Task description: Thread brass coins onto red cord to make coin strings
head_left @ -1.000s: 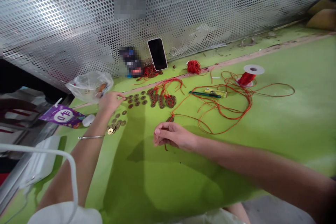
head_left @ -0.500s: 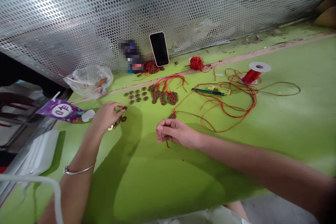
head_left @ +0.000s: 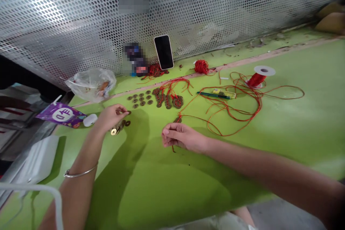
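My left hand (head_left: 114, 116) pinches a dark round coin (head_left: 129, 112) at its fingertips, over the left part of the green table. Just below it lie a brass-coloured coin (head_left: 114, 132) and a few darker ones. My right hand (head_left: 179, 136) is closed around a red cord; a short end pokes out below the fingers and a coin piece (head_left: 178, 119) on the cord shows just above them. Behind, several loose coins (head_left: 142, 99) lie in rows, beside coins strung with red cord (head_left: 167, 101).
Red cord (head_left: 258, 104) loops from a spool (head_left: 257, 77) at the right, near green pens (head_left: 214, 95). A red cord ball (head_left: 201, 67), a phone (head_left: 164, 52) and a plastic bag (head_left: 91, 84) stand further back. At the left are a purple packet (head_left: 61, 114) and a white box (head_left: 40, 160).
The coin at my left fingertips is now held slightly clear of the pile, and the brass-coloured coin shows more fully. My right hand has hardly moved.
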A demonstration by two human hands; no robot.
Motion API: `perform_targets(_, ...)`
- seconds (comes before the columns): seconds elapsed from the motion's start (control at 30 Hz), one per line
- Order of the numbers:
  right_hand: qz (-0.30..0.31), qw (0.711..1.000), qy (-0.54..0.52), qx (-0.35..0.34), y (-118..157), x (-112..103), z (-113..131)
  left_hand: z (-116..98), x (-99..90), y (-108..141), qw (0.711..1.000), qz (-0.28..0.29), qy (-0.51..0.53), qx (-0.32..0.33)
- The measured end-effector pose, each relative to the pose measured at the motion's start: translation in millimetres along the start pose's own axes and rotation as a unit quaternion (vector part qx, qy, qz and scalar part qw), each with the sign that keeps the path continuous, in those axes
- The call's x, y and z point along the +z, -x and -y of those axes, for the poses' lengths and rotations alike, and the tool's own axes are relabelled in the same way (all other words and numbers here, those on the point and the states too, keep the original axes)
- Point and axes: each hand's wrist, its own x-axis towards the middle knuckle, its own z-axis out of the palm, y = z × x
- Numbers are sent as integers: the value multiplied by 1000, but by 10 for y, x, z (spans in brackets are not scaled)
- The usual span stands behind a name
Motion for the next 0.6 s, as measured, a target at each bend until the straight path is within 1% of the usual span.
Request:
perform_targets(0.07,-10,1000,-1,0,8,10,4,-115,36,139,999,-4,30,21)
perform_targets(0.17,-24,1000,-2,-6,16,25,3,-362,160,382,993,0,102,59)
perform_targets(0.2,-28,1000,-3,-8,19,31,3,-453,215,463,986,-3,154,70)
perform_targets(0.27,-36,999,-4,-12,25,45,4,-624,327,616,968,15,235,84)
perform_targets(0.37,-42,999,-13,-22,32,66,9,-801,454,797,948,54,304,81)
perform_targets(0.47,-36,999,-28,-27,32,74,12,-849,516,897,938,60,334,75)
perform_targets(0.6,-35,998,-39,-25,28,59,12,-794,557,929,935,57,342,71)
